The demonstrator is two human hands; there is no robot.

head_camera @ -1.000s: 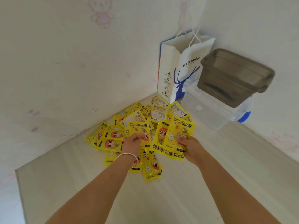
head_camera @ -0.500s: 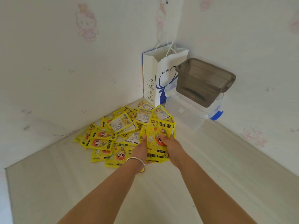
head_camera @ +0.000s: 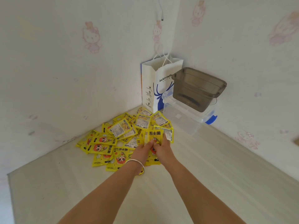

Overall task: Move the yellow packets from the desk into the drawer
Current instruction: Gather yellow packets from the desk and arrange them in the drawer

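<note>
Both hands (head_camera: 152, 148) now together on one gathered packet bunch (head_camera: 156, 137).

The pale desk (head_camera: 210, 183) bears yellow packets (head_camera: 103, 147), paper bag (head_camera: 155, 88), clear box (head_camera: 186, 120).

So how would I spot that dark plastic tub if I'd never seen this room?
Look to the corner of the desk where the walls meet. Right of the white paper bag, a clear lidded box sits; the smoky-brown tub rests on it, the only dark thing there.

a home (cartoon-cat wallpaper (head_camera: 90, 38), desk (head_camera: 210, 167))
</note>
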